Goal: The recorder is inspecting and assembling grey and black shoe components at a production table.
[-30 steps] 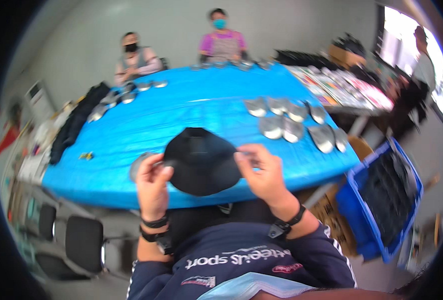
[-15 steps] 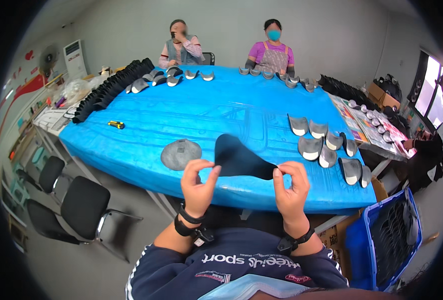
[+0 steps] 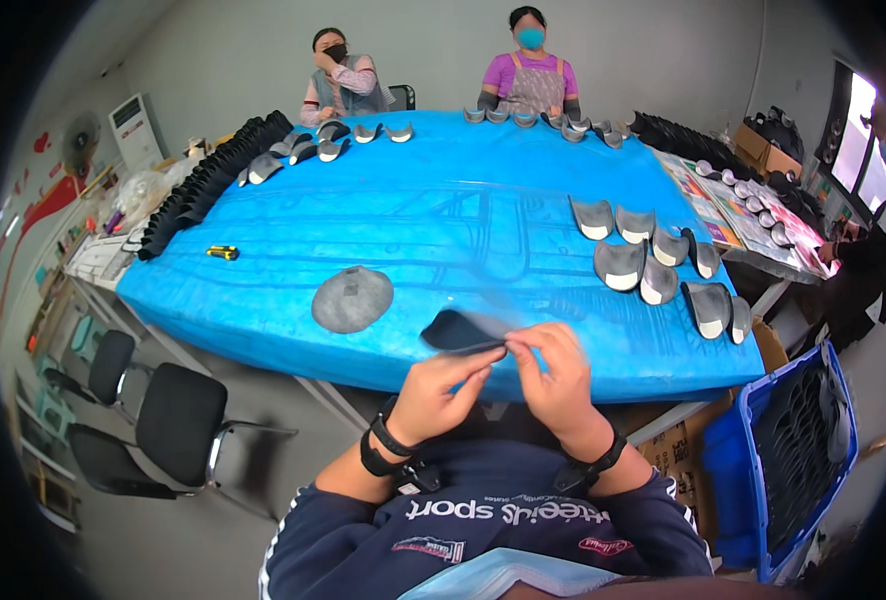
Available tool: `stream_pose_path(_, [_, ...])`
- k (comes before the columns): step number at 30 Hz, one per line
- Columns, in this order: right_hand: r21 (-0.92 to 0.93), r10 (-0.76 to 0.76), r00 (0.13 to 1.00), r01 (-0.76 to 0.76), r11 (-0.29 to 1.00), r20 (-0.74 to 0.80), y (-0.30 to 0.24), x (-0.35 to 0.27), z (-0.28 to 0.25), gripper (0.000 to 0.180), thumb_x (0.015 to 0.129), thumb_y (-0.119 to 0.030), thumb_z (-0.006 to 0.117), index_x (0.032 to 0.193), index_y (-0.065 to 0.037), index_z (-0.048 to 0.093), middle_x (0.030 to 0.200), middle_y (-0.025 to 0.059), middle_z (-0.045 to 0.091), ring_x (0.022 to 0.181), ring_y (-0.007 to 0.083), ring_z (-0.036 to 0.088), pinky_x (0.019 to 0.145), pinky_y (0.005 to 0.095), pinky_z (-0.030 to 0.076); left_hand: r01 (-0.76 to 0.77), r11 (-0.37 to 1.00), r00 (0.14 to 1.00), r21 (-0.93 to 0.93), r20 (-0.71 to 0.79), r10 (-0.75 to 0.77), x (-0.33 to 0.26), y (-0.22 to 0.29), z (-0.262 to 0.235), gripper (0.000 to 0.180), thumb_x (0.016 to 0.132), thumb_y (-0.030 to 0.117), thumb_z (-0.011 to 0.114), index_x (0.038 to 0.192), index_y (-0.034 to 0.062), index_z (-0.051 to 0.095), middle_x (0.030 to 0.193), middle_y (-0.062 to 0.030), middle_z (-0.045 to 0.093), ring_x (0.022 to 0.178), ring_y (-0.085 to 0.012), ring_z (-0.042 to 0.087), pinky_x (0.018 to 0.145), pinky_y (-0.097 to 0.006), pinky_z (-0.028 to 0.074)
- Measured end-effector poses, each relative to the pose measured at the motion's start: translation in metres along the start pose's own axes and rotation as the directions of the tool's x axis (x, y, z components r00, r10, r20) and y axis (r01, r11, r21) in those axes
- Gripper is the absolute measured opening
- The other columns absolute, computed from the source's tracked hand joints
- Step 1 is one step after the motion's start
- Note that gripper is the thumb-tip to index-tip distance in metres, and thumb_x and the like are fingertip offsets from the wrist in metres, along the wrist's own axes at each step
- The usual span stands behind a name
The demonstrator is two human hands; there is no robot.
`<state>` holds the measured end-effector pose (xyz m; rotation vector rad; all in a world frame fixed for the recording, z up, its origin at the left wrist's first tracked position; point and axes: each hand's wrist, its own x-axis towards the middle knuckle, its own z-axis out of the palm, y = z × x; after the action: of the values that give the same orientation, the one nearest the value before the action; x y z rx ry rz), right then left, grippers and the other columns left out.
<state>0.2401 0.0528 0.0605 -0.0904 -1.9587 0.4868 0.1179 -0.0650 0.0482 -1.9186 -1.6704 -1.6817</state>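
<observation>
Both hands pinch a dark piece over the table's near edge.

Left hand (image 3: pixel 441 385) and right hand (image 3: pixel 553 372) each grip the folded dark piece (image 3: pixel 460 330) between thumb and fingertips, so the step looks like folding or pressing it; a next move would need an even pinch on both sides. It looks thin, limp and blurred. A grey round piece (image 3: pixel 352 299) lies just beyond on the blue table (image 3: pixel 443 215).

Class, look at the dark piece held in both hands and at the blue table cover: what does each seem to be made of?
Dark piece: likely soft fabric or thin foam, matte black; it bends between the left hand and right hand.
Blue table cover: probably plastic sheeting, slightly glossy, with creases and light sheen.
</observation>
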Motion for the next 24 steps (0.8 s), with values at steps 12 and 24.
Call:
stream_pose_path(12, [-0.104,-0.124,0.943,0.162,0.981,0.308,0.009,-0.010,0.000,0.014,0.075,-0.007,0.059,0.089,-0.004,0.060,0.083,0.0081,0.059,0.083,0.0256,0.056,0.077,0.0368,0.042,-0.252,0.889,0.967,0.383,0.137,0.216,0.008,-0.007,-0.018,0.025,0.063,0.008,0.076,0.087,0.0079,0.067,0.083,-0.0040,0.064,0.074,-0.0223,0.060,0.065,-0.034,0.046])
stream_pose_path(24, [0.006,-0.116,0.987,0.116,0.993,0.110,0.013,-0.009,-0.005,0.031,0.078,-0.017,0.066,0.107,-0.005,0.061,0.089,0.0073,0.062,0.082,0.0238,0.055,0.077,0.0351,0.041,-0.055,0.972,0.991,0.227,-0.105,0.080,-0.002,-0.004,-0.022,0.018,0.062,-0.004,0.073,0.073,0.0029,0.061,0.070,-0.0078,0.061,0.064,-0.0229,0.056,0.058,-0.030,0.043])
